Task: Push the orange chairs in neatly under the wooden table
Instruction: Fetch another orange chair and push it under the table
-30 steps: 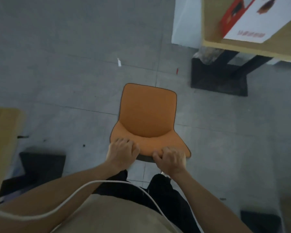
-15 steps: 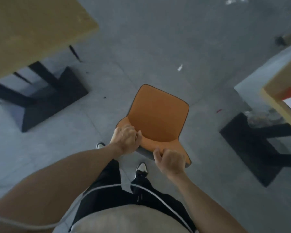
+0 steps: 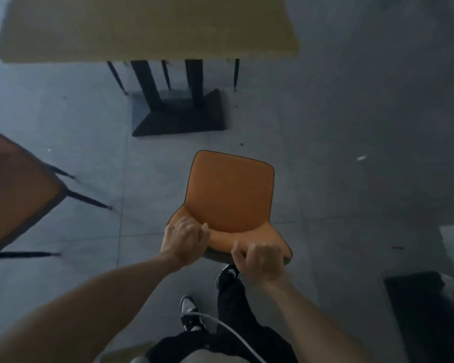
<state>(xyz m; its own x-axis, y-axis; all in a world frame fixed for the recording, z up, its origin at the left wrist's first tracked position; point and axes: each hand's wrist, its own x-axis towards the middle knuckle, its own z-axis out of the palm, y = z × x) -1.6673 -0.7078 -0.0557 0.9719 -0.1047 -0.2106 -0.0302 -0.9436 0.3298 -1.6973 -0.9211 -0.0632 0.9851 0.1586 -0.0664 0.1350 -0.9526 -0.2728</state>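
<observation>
— Chair [image 3: 231, 195] status?
— Out on the floor, short of the counter [image 3: 147, 24], facing it. Left hand [image 3: 185, 241] and right hand [image 3: 261, 260] both clench its backrest top — mid-carry, I'd judge.
— Next?
— Steer straight in, beside the base [image 3: 178, 113].
— Anything unclear?
— Its legs are hidden; another chair [image 3: 16, 189] is cut off left.

The view is swinging round: the wooden surface [image 3: 147, 27], at the far left edge a second ago, is now lying straight ahead of the orange chair [image 3: 231, 200], its black base [image 3: 178, 113] coming into sight in front. A second orange chair [image 3: 13, 195] is entering at the left. The red-and-white box is dropping out of view.
</observation>
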